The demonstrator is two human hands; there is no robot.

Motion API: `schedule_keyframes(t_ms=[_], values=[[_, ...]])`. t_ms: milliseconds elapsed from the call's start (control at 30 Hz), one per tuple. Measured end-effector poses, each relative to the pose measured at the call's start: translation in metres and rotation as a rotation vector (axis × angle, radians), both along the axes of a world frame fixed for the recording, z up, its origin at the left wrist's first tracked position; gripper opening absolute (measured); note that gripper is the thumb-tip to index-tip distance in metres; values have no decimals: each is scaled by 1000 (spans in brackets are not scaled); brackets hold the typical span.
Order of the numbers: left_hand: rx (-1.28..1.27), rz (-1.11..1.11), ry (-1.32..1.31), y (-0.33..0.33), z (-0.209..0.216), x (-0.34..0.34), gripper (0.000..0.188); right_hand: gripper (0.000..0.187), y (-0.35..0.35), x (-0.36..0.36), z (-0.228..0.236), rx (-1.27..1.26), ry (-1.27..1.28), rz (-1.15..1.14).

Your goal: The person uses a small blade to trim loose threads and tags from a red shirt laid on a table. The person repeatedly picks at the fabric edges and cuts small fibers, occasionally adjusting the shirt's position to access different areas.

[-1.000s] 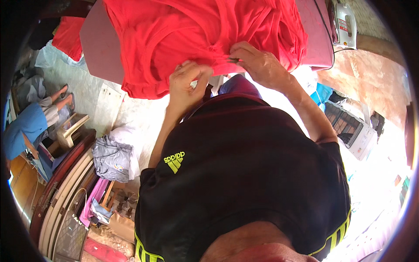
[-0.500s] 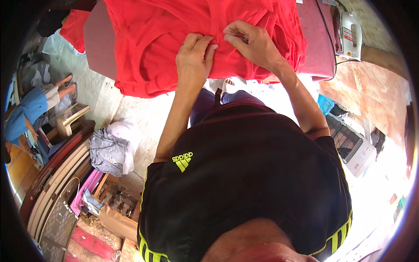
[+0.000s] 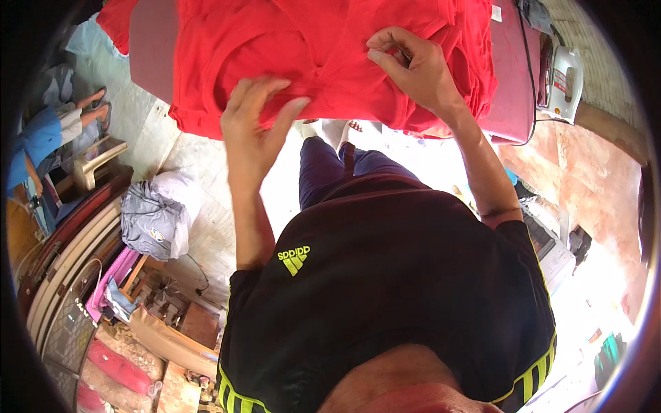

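A red garment (image 3: pixel 330 96) with curved seams and a V-shaped line at its middle lies in loose folds over a maroon-covered table (image 3: pixel 509 89). Its lower edge hangs over the near side. My left hand (image 3: pixel 253 127) is raised near the garment's left part, thumb and fingers apart, slightly blurred. Over the right part of the cloth, my right hand (image 3: pixel 416 69) has its thumb and forefinger tips pressed together. Whatever may be between those tips is too small to make out.
A white iron (image 3: pixel 566 82) stands at the table's right edge, a dark cord (image 3: pixel 527 62) running beside it. To the left are a grey cloth bundle (image 3: pixel 155 217), a cream plastic stool (image 3: pixel 100 162) and another person in blue (image 3: pixel 41 148).
My left hand has come off the cloth, moving left and toward me as its fingers spread. My right hand has shifted slightly right, still pinched. The garment lies flatter at the middle.
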State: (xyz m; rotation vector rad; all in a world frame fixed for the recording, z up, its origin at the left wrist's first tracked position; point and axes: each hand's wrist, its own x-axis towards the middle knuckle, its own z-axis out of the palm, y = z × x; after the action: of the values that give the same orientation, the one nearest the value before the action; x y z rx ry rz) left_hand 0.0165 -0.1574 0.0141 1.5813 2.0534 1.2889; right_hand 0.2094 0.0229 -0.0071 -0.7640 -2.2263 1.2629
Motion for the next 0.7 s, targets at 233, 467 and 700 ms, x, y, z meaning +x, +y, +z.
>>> schedule_keyframes(t_ms=[233, 467, 700], values=[[141, 102, 37, 36, -49, 25, 19, 19, 1, -35, 5, 34, 24, 223], [70, 119, -166, 36, -44, 14, 5, 26, -2, -33, 6, -20, -53, 247], [62, 140, -228, 34, -48, 12, 6, 23, -8, -35, 3, 367, -187, 358]])
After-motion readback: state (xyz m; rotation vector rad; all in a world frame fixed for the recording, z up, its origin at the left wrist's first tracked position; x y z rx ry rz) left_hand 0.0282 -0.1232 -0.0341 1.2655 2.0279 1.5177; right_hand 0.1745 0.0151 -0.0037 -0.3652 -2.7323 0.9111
